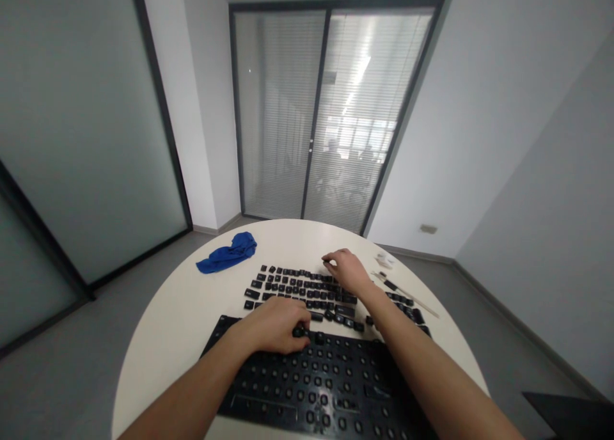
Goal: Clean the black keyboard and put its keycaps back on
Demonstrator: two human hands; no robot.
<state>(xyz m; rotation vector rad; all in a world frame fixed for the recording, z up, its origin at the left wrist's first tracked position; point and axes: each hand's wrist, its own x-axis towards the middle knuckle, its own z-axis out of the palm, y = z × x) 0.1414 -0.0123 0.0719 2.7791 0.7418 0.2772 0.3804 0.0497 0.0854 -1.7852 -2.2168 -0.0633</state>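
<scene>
My left hand (281, 325) is closed over the far edge of a black keyboard base (307, 385), its fingers curled around black keycaps (300, 330). How many it holds is hidden. Farther out, my right hand (349, 272) pinches a small dark keycap (327, 261) just beyond the back row of loose keycaps (302, 283). Those lie in rough rows on the table between the two hands and the back. Bare key posts cover most of the base, with a keycap (320, 337) on its far edge beside my left hand.
A blue cloth (230, 253) lies crumpled at the back left of the round white table (163, 337). To the right are a thin brush (407, 293), a small whitish item (384, 260) and more keycaps (407, 309). A dark flat object (570, 414) shows at lower right.
</scene>
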